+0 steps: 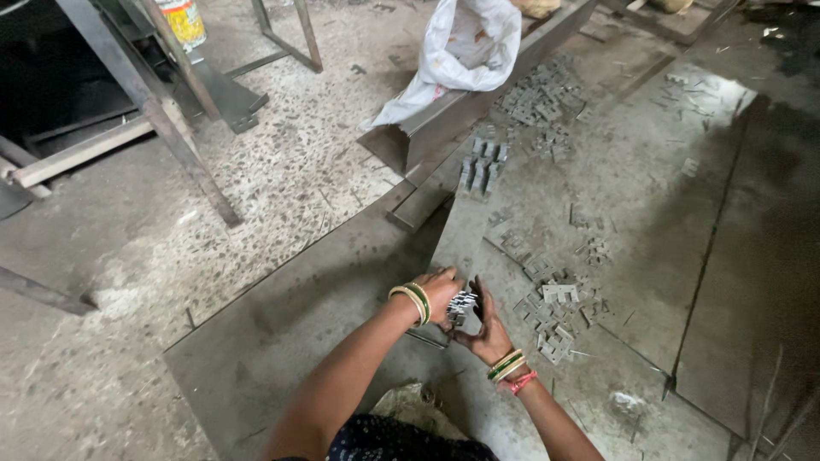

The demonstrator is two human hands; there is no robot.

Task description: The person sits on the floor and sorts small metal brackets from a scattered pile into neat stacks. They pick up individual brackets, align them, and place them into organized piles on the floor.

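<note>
1. Your left hand and your right hand meet low in the middle of the view, above a grey steel sheet that lies flat on the floor.
2. Between your two palms sits a small stack of metal clips, pale and shiny, pressed together edge to edge.
3. Your left hand closes on the stack from the left, fingers curled over its top; your right hand cups it from the right and below, thumb up along its side. Both hands grip the same stack.
4. You wear green and gold bangles on the left wrist, and green, gold and red ones on the right.
5. Just to the right of your right hand, a loose heap of the same clips is scattered on the sheet, some lying flat, some tilted.
6. Further up the sheet, well apart from your hands, several neat rows of stacked clips stand side by side, and beyond them another loose pile spreads out.
7. A white sack slumps over a steel channel at the top centre.
8. To the left, on the speckled concrete floor, stand the angled legs of a metal frame, with a yellow can behind them.
</note>
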